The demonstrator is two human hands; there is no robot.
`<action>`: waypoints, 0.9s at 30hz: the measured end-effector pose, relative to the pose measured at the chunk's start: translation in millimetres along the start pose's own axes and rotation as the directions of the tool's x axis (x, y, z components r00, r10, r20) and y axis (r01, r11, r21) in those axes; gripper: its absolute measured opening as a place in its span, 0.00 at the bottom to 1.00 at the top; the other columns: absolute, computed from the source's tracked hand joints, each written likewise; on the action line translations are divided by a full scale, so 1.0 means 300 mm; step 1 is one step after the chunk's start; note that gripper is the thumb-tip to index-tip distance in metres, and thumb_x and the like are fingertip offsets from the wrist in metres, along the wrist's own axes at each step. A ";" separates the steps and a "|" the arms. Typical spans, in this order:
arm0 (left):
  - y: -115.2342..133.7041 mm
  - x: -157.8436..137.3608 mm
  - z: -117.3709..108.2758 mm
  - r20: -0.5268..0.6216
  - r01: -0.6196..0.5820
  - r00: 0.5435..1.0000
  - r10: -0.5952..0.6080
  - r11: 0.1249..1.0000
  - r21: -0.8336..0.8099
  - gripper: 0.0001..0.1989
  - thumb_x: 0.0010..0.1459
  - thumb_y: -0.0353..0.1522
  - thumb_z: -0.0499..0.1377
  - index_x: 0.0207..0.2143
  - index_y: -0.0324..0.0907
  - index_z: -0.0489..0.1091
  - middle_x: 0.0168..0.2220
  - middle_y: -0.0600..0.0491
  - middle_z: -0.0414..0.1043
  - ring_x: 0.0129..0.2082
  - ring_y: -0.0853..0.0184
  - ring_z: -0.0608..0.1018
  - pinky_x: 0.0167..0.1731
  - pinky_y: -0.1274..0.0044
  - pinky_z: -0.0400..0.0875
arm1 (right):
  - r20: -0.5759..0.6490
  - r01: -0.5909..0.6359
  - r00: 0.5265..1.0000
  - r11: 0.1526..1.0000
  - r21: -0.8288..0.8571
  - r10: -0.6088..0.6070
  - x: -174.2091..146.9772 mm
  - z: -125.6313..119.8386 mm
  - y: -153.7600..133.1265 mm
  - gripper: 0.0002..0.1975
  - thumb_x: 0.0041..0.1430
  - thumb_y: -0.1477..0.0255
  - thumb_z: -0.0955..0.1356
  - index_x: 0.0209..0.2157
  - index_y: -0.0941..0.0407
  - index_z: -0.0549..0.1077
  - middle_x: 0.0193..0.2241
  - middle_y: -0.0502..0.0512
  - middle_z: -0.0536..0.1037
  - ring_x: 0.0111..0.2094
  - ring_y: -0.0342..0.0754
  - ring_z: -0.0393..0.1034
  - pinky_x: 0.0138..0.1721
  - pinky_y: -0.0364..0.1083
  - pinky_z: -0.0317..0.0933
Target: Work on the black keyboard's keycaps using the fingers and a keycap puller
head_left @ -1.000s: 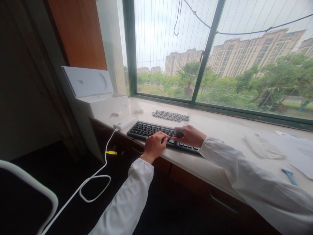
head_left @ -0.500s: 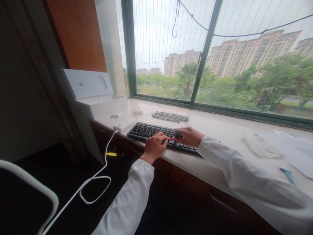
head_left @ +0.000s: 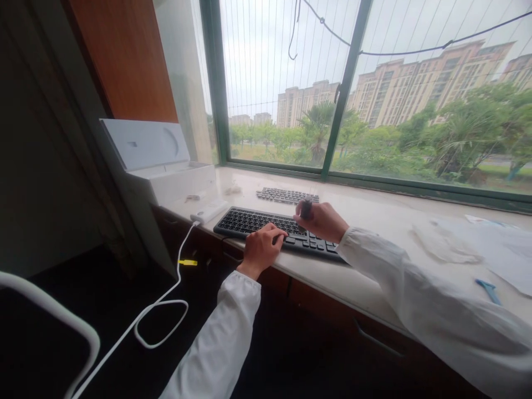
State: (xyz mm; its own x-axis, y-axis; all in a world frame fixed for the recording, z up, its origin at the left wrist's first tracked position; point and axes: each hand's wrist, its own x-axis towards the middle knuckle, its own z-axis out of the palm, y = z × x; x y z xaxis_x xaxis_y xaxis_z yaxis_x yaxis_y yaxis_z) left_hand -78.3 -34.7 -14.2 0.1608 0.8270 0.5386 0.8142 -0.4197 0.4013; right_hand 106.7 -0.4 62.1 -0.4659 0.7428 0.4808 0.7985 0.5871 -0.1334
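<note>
A black keyboard (head_left: pixel 239 223) lies along the front of the white sill. Many of its key positions on the left look bare, while keycaps sit on its right part. My left hand (head_left: pixel 262 248) is closed at the keyboard's near edge, with curled fingers resting on it. Just above the keyboard, my right hand (head_left: pixel 324 220) grips a small dark brush-like tool (head_left: pixel 306 208); its exact kind is hard to make out. Behind the keyboard, loose dark keycaps (head_left: pixel 286 195) are laid out in rows.
An open white box (head_left: pixel 180 180) stands at the left end. In front of it are a white power strip (head_left: pixel 208 212) and a white cable (head_left: pixel 179 271) hanging down. At right lie crumpled white cloth or plastic (head_left: pixel 446 244), papers (head_left: pixel 505 255) and a blue tool (head_left: pixel 488 291).
My right hand has lifted the dark tool off the keyboard and tilted it upright, uncovering keycaps beneath. My left hand stays at the near edge.
</note>
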 end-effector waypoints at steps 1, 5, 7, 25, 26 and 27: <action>0.001 0.000 0.000 0.002 0.007 1.000 -0.007 1.000 0.002 0.11 0.61 0.36 0.52 0.37 0.53 0.75 0.40 0.58 0.73 0.35 0.70 0.75 0.34 0.79 0.65 | 0.009 -0.022 1.000 1.000 0.015 0.022 0.000 0.017 -0.005 0.16 0.59 0.60 0.62 0.24 0.56 0.68 0.18 0.51 0.71 0.20 0.43 0.63 0.26 0.43 0.52; 0.000 0.002 0.000 -0.003 0.018 1.000 -0.018 1.000 -0.012 0.10 0.60 0.36 0.54 0.38 0.53 0.75 0.40 0.58 0.73 0.37 0.69 0.75 0.35 0.78 0.65 | 0.019 -0.133 0.991 0.991 0.020 0.133 0.007 0.062 -0.015 0.24 0.56 0.52 0.62 0.18 0.56 0.66 0.17 0.53 0.72 0.21 0.45 0.65 0.25 0.43 0.52; 0.001 0.004 -0.001 -0.013 0.025 1.000 -0.026 0.999 -0.032 0.09 0.59 0.36 0.55 0.38 0.52 0.75 0.40 0.57 0.74 0.38 0.69 0.75 0.37 0.78 0.66 | 0.034 -0.141 0.989 0.990 0.021 0.141 0.013 0.066 -0.017 0.25 0.56 0.49 0.61 0.18 0.55 0.65 0.17 0.53 0.72 0.21 0.45 0.66 0.25 0.43 0.52; -0.002 0.001 -0.002 -0.015 0.084 0.996 -0.087 0.988 -0.133 0.09 0.57 0.37 0.57 0.35 0.47 0.76 0.38 0.54 0.75 0.39 0.68 0.75 0.39 0.78 0.66 | 0.210 0.042 0.978 0.979 -0.199 0.000 0.078 0.088 -0.022 0.17 0.62 0.61 0.59 0.27 0.57 0.69 0.23 0.58 0.76 0.28 0.51 0.71 0.27 0.44 0.51; -0.001 0.002 -0.001 -0.014 0.088 0.996 -0.091 0.987 -0.133 0.09 0.57 0.37 0.57 0.35 0.47 0.76 0.38 0.54 0.75 0.39 0.67 0.75 0.39 0.77 0.66 | 0.214 0.043 0.977 0.979 -0.198 0.001 0.082 0.087 -0.021 0.17 0.62 0.61 0.60 0.27 0.57 0.69 0.23 0.58 0.75 0.28 0.51 0.71 0.26 0.44 0.51; -0.001 0.002 -0.001 -0.016 0.089 0.996 -0.092 0.987 -0.135 0.09 0.57 0.38 0.57 0.35 0.46 0.76 0.38 0.54 0.75 0.39 0.67 0.75 0.39 0.77 0.66 | 0.218 0.042 0.976 0.979 -0.198 0.002 0.085 0.086 -0.020 0.17 0.62 0.60 0.60 0.27 0.57 0.69 0.22 0.58 0.75 0.28 0.51 0.71 0.26 0.44 0.50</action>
State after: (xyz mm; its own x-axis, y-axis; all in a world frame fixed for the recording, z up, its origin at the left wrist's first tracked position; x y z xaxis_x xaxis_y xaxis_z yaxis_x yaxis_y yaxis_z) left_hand -78.6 -34.2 -13.9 0.0764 0.8562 0.5110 0.7425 -0.3910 0.5439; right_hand 80.1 23.2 52.9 -0.5358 0.7965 0.2800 0.8380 0.5423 0.0609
